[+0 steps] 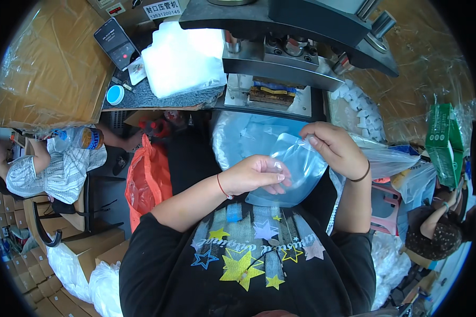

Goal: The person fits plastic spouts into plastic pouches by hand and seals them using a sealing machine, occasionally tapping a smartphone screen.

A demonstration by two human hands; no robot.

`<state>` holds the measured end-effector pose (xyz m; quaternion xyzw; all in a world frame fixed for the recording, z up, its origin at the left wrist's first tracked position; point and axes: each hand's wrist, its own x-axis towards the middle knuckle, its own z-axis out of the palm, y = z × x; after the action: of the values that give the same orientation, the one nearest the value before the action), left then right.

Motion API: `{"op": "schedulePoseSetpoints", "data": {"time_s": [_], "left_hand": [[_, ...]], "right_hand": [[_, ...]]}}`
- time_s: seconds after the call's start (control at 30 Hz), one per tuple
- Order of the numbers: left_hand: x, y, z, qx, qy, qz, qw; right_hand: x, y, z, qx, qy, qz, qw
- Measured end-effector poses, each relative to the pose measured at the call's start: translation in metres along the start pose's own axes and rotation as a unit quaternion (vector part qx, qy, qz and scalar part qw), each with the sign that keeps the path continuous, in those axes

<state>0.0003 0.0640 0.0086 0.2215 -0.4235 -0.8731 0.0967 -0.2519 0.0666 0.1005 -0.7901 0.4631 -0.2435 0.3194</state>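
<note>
A clear plastic bag (305, 168) is stretched between my two hands above my lap. My right hand (337, 150) pinches its upper right edge between thumb and fingers. At the bag's left side, my left hand (260, 175) has its thumb and fingers closed on the film, and its fingertips show through it. Just beyond the hands is a large light-blue plastic liner (238, 138) with clear pieces inside. A stack of whitish plastic sheets or bags (184, 61) lies on the bench ahead to the left.
A metal press (293, 47) with a block on its bed (272, 95) stands ahead. A phone (116, 43) and a small tub (115, 95) are on the bench. White pieces (359, 108) lie at right, a red bag (148, 182) at left. People sit at both sides.
</note>
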Motion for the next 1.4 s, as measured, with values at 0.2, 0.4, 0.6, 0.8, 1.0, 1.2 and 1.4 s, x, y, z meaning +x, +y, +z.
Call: {"op": "schedulePoseSetpoints", "data": {"time_s": [0.2, 0.4, 0.6, 0.8, 1.0, 1.2, 1.4], "left_hand": [[0.002, -0.005, -0.005, -0.02, 0.01, 0.005, 1.0], [0.006, 0.028, -0.034, -0.056, 0.14, 0.063, 0.987], [0.025, 0.039, -0.062, -0.059, 0.138, 0.124, 0.981], [-0.016, 0.075, -0.102, 0.562, 0.56, 0.316, 0.521], [-0.048, 0.045, -0.106, 0.77, 0.432, 0.22, 0.414], [-0.056, 0.038, -0.081, 0.27, 0.414, 0.335, 0.802], [-0.037, 0.044, -0.029, 0.336, 0.281, 0.261, 0.86]], "right_hand": [[-0.003, 0.013, 0.006, -0.043, 0.068, -0.052, 0.995], [-0.025, 0.078, -0.038, -0.425, 0.159, 0.231, 0.861], [-0.034, 0.123, -0.027, -0.318, 0.191, 0.218, 0.903], [-0.03, 0.105, -0.027, -0.387, 0.252, 0.11, 0.88], [-0.026, 0.102, -0.029, -0.297, 0.169, 0.206, 0.917], [-0.024, 0.045, -0.003, -0.17, 0.316, 0.172, 0.917], [0.011, -0.022, 0.027, 0.03, 0.254, -0.017, 0.967]]}}
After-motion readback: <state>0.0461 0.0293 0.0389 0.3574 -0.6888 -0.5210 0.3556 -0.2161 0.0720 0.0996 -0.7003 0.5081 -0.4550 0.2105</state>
